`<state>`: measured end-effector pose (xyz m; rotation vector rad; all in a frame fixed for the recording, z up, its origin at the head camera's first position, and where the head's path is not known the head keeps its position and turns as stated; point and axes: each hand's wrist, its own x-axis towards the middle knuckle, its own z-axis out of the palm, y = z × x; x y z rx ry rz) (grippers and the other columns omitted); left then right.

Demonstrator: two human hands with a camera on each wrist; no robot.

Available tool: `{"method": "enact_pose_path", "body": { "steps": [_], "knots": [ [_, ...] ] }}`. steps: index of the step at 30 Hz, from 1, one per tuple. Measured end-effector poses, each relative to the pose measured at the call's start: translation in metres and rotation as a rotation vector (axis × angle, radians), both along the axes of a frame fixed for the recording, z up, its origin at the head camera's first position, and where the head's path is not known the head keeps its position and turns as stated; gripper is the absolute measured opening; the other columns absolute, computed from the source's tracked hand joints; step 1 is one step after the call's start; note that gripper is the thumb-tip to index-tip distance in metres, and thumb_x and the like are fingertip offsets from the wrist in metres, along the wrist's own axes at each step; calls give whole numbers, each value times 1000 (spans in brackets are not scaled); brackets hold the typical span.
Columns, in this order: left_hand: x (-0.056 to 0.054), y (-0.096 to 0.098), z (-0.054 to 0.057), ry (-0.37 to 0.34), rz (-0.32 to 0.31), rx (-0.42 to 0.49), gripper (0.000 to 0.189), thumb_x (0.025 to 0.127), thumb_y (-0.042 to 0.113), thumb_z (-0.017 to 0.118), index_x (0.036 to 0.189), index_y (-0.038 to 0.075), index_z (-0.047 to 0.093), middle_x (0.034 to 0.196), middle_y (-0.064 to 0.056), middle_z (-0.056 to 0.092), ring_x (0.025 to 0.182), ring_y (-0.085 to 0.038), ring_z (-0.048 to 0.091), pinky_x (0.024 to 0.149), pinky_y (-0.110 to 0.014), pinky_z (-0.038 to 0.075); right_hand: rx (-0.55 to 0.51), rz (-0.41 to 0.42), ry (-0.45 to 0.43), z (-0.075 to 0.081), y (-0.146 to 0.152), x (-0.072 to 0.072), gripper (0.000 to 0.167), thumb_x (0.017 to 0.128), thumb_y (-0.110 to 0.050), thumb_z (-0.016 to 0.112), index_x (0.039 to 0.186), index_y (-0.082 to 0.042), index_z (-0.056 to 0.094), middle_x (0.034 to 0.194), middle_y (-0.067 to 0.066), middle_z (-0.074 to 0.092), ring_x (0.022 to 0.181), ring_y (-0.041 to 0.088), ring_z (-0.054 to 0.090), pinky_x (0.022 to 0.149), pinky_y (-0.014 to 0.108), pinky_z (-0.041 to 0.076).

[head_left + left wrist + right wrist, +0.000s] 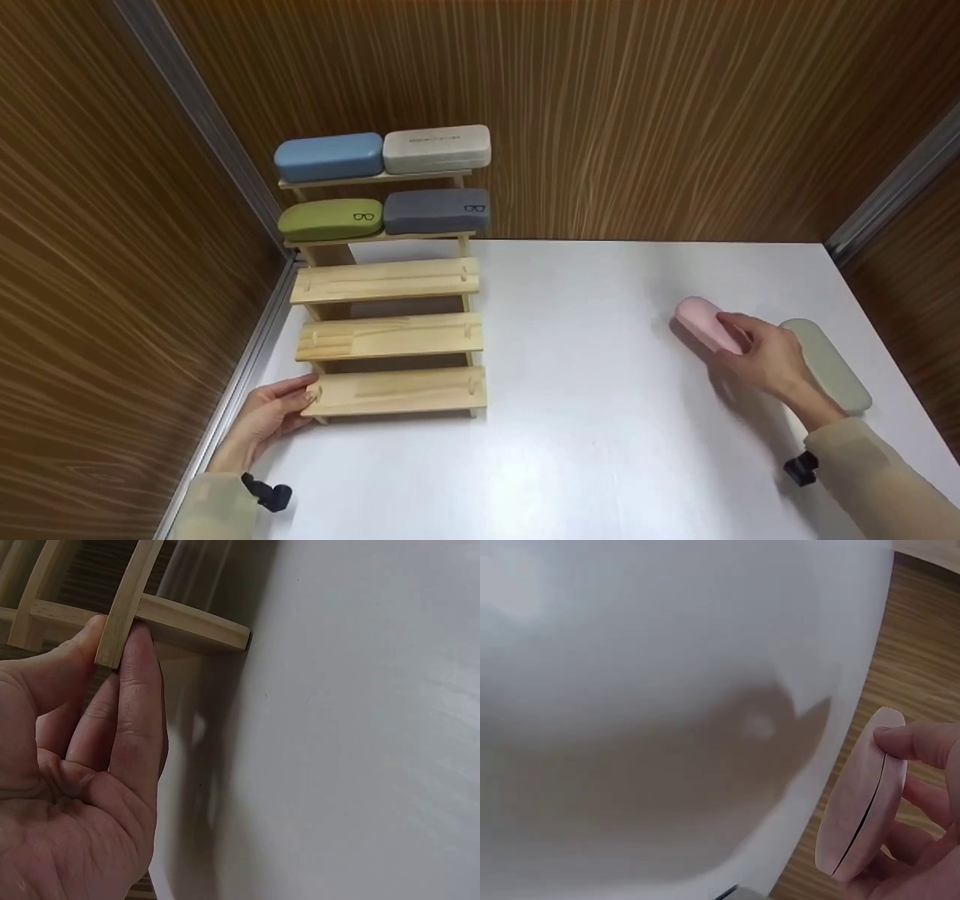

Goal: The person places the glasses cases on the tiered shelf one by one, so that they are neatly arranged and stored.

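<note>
My left hand (pixel 266 414) pinches the left end of the lowest shelf of a stepped wooden rack (pixel 397 394); the left wrist view shows thumb and fingers on either side of the shelf board (pixel 124 611). On the right, my right hand (pixel 766 355) grips a pink glasses case (pixel 699 319) between thumb and fingers. In the right wrist view the pink case (pixel 862 799) shows its dark seam, and a shadow falls on the table. Just beyond the right hand lies a pale green glasses case (pixel 825 364), partly behind the wrist.
On the rack's top shelf sit a blue case (pixel 330 157) and a cream case (pixel 436 148). One shelf down are an olive green case (pixel 330 219) and a grey-blue case (pixel 435 211). Wood-grain panels (pixel 637 120) wall in the white table (pixel 570 420).
</note>
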<state>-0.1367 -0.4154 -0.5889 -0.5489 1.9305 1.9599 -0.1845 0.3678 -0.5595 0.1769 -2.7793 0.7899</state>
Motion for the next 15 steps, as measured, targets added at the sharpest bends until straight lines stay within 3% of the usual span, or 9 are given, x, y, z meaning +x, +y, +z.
{"method": "enact_pose_path", "body": {
  "steps": [2, 7, 15],
  "knots": [
    [1, -1, -1, 9, -6, 5, 36, 105, 5, 77, 136, 22, 82, 106, 10, 83, 92, -9, 82, 85, -24, 71, -16, 16, 4, 5, -6, -2, 56, 83, -1, 88, 137, 3, 75, 129, 36, 77, 92, 34, 66, 74, 13, 39],
    [2, 0, -3, 32, -23, 12, 41, 106, 5, 76, 147, 10, 74, 110, 9, 84, 95, -8, 82, 86, -24, 71, -36, 34, -4, 15, -23, -7, 56, 80, -4, 89, 136, -1, 78, 125, 33, 80, 90, 31, 65, 73, 18, 40],
    [1, 1, -3, 31, -21, 16, 38, 106, 3, 75, 143, 12, 77, 108, 9, 83, 94, -8, 82, 87, -24, 71, -13, 106, 19, 30, -45, -15, 55, 79, -3, 92, 133, -4, 80, 122, 30, 81, 88, 29, 65, 73, 22, 40]
  ]
}}
